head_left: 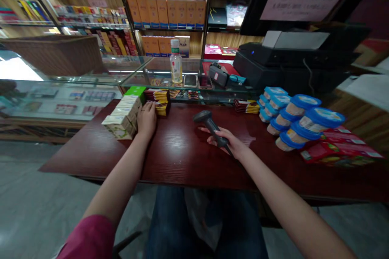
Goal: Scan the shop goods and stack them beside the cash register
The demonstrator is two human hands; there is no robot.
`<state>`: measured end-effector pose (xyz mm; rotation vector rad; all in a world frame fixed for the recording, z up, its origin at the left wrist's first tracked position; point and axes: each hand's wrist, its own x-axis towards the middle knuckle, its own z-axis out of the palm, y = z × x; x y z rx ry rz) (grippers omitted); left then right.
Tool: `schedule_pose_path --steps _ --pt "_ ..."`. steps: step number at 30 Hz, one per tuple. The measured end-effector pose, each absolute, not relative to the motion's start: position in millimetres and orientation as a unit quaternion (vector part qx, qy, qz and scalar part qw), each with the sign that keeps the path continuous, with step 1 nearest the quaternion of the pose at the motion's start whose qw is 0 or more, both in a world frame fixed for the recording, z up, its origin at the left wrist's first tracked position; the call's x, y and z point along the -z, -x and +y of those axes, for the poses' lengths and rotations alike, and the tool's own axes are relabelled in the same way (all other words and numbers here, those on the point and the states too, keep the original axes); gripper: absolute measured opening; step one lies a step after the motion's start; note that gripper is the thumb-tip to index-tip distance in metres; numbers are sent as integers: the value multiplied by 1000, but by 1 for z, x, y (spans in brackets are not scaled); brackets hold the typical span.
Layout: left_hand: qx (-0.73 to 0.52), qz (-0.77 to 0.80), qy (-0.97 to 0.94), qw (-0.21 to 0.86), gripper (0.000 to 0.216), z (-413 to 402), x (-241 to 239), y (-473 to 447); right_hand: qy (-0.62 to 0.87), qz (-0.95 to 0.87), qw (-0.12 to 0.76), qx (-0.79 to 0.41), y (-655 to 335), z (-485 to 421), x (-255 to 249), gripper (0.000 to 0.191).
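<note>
My right hand [231, 142] is wrapped round the handle of a dark grey barcode scanner [209, 123]. The scanner's head points to the left, just above the table, and its cable trails below the grip. My left hand [146, 119] lies with its fingers stretched out against the right side of a row of small white-and-green packs [123, 117]. Just past its fingertips stands a stack of dark red and yellow packs [162, 105], which the hand partly overlaps. A bright green pack [134, 92] ends the white row at the back.
On the right of the dark wooden table [176, 158] stand blue-lidded tubs [299, 129] and red boxes [340, 147]. Another red-yellow stack [246, 106] lies near them. Behind, a glass counter [146, 71] carries a bottle [176, 64] and a phone [191, 81]. A black printer-like machine [291, 64] stands back right.
</note>
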<state>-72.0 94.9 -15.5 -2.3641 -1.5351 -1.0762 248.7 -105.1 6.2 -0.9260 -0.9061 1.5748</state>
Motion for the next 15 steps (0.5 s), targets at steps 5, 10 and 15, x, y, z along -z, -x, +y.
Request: schedule_pose_path --steps 5,10,15 --pt "371 -452 810 34 38 87 12 64 385 -433 492 -650 -237 -93 -5 51" --pt "528 -436 718 -127 31 69 1 42 417 -451 526 -588 -232 -106 -7 62" --pt "585 -378 550 -460 43 65 0 18 454 -468 492 -576 -223 -114 -15 66"
